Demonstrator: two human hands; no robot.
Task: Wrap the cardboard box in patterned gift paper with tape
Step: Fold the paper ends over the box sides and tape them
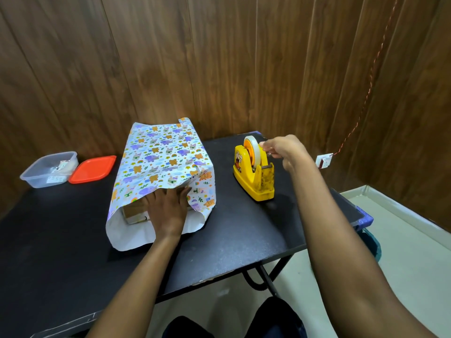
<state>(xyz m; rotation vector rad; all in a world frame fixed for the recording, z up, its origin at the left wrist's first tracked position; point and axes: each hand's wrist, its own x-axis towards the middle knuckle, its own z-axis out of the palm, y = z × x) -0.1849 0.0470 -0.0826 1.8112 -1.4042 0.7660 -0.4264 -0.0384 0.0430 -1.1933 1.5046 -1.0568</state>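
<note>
The light-looking brown cardboard box [134, 211], on the black tabletop [231, 228] inside thin, probably slippery patterned gift paper [161, 157], is best held at the seam, where the flat, open left grip [168, 211] presses, while the right grip [285, 150] pinches white tape [253, 148] at the yellow plastic dispenser [253, 176].

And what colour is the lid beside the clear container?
Orange-red lid, clearest in the head view.

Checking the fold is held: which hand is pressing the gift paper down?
The left hand, flat on the gift paper over the cardboard box; the right hand pinches tape at the yellow dispenser.
</note>
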